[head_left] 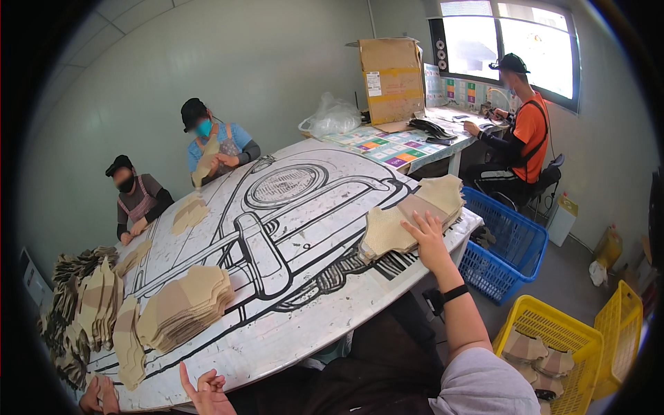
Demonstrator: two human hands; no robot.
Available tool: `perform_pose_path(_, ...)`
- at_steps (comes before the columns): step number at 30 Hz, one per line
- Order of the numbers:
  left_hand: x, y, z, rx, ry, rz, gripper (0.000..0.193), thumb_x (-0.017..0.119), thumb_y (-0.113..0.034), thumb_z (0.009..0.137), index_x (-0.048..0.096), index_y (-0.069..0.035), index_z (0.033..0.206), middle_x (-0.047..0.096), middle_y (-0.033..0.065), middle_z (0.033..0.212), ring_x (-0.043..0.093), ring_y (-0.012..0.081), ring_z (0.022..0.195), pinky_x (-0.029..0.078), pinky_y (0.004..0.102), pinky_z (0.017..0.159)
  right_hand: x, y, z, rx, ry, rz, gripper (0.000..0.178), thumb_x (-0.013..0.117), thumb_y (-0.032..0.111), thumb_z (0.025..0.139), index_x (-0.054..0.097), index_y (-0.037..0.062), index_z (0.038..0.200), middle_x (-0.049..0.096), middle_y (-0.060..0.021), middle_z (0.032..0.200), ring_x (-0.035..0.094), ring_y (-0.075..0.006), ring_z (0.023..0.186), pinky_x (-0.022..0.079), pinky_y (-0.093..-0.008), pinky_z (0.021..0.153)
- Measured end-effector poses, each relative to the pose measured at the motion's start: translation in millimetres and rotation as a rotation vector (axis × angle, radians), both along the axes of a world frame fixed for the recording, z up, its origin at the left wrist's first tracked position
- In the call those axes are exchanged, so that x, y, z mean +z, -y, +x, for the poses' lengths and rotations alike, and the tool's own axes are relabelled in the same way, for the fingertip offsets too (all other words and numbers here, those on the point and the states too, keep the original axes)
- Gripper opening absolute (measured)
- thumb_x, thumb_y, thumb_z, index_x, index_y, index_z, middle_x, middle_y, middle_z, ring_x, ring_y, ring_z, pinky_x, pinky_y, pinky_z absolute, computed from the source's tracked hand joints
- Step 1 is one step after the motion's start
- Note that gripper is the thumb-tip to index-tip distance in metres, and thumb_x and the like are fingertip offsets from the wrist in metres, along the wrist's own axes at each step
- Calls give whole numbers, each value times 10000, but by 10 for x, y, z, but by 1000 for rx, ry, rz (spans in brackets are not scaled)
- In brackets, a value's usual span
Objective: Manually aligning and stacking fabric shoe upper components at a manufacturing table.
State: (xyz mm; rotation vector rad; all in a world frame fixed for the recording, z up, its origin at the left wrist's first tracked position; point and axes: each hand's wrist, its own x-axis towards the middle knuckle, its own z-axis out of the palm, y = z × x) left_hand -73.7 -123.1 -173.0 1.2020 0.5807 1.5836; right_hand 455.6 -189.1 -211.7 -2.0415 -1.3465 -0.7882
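Note:
My right hand [427,241] lies with fingers spread on a stack of beige mesh-like cut pieces [388,230] with a brownish middle band, at the right end of the table. My left hand [205,391] is raised by the near edge, its index finger stretched out, the others loosely bent, with nothing in it. Up and left of it, a second stack of beige cut pieces [185,312] rests on the table. Next to that stack lies a narrower beige pile [128,346].
The white table [304,332] bears a black car drawing. More piles [97,304] crowd its left end, beside another person's hands [101,395]. Two people [218,142] work across the table; another [522,131] sits at a desk. Blue [503,242] and yellow baskets [553,346] stand right.

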Motion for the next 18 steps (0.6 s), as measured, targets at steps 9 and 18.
perform_pose_path(9, 57, 83, 14, 26, -78, -18, 655, 501, -156, 872, 193, -88, 1447, 582, 70, 934, 537, 138, 771, 412, 264, 769, 178, 5, -100, -117, -78, -265, 572, 485, 31, 765, 463, 189, 1314, 340, -182, 1418, 272, -425, 1319, 146, -562, 1083)
perform_pose_path(18, 428, -182, 70, -112, -334, 229, 513, 500, -166, 872, 357, 26, 1327, 574, 108, 887, 517, 176, 782, 411, 294, 773, 1451, -253, -1312, 356, 292, -28, 543, 600, 118, 731, 509, 147, 1266, 471, -122, 1314, 364, -325, 1278, 226, -526, 1063)
